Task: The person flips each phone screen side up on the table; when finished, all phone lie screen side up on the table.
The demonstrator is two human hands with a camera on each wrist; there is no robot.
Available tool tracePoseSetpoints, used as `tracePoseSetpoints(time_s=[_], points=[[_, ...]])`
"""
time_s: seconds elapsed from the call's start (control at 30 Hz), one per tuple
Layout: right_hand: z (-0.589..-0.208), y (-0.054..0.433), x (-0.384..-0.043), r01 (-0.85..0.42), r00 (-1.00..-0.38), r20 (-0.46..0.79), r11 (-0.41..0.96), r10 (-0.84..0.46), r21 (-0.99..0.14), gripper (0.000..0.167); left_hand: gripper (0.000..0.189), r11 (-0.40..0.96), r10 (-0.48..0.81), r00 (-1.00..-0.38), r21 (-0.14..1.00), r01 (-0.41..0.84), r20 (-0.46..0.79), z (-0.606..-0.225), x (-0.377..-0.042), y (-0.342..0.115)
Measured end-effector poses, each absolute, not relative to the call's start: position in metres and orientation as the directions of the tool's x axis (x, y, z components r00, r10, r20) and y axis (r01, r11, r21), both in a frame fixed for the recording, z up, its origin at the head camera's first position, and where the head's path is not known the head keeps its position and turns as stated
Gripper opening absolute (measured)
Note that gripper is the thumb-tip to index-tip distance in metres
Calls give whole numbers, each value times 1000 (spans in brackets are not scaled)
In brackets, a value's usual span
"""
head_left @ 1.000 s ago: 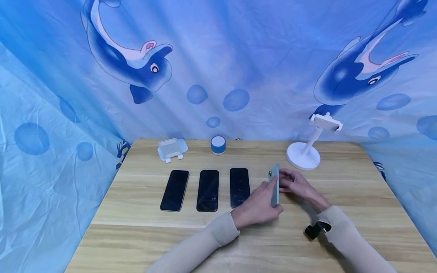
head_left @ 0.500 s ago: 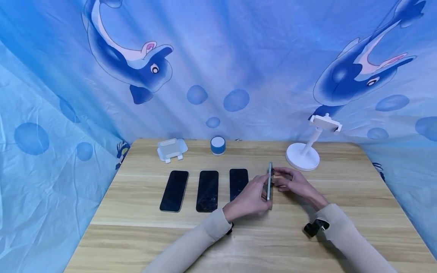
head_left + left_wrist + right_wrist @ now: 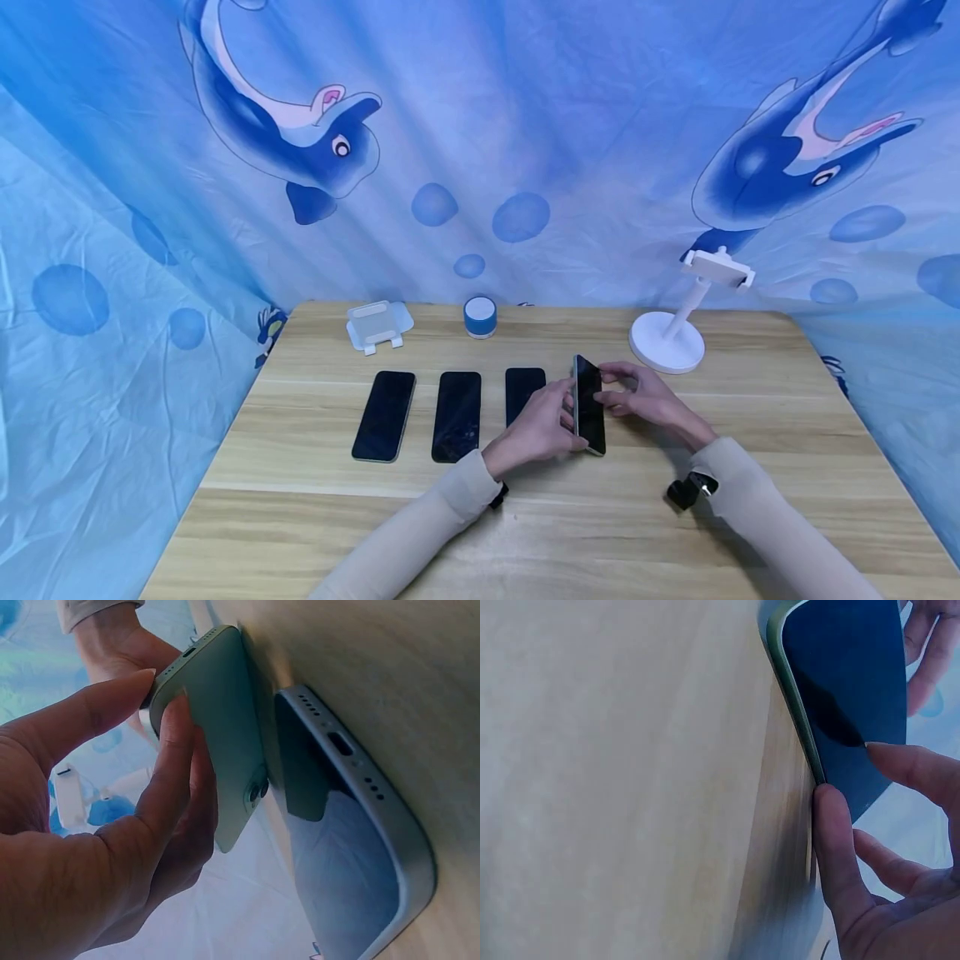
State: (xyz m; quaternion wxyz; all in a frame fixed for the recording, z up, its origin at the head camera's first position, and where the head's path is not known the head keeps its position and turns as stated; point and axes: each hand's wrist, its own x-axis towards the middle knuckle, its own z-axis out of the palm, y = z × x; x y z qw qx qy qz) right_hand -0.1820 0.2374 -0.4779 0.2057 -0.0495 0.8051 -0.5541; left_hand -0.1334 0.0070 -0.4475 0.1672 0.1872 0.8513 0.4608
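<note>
A pale green smartphone (image 3: 590, 408) stands tilted up from the wooden table, its dark screen facing right and its back to the left. My left hand (image 3: 534, 427) grips it near the bottom, with the thumb at the charging-port end and the fingers against the green back (image 3: 225, 727). At the screen side my right hand (image 3: 647, 402) holds it too: one fingertip touches the glass and another finger (image 3: 832, 814) lies at the lower long edge, close over the table. Just left, partly hidden by my left hand, lies a dark-screened smartphone (image 3: 522, 387).
Two more smartphones, a left one (image 3: 383, 417) and a middle one (image 3: 456, 417), lie face up in the same row. Behind them are a white folding phone stand (image 3: 377, 325) and a blue-and-white cylinder (image 3: 480, 317). A white round-based phone holder (image 3: 667, 342) stands back right.
The green smartphone has turned from showing its back, through edge-on, to showing its screen, and shifted left. My left hand moved left with it; the right hand's fingers now overlap the screen.
</note>
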Motion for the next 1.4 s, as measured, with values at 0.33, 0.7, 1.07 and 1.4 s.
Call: tracePoseSetpoints(time_s=[0.33,0.7,1.07,1.4], points=[[-473,238,-188,97,-909,-264,452,-323,-887,69,102,512,460,-876,849,131,-143,-451,-138,6],[-471,243,-193,82,-909,-261,473,-327,-877,70,107,654,422,-885,742,147,-197,-450,-144,15],[-475,249,-198,42,-916,-228,487,-330,-872,73,105,759,363,-903,635,142,-231,-455,-147,29],[-475,250,-198,41,-929,-234,548,-288,-835,76,102,820,351,-900,549,161,-260,-461,-149,38]])
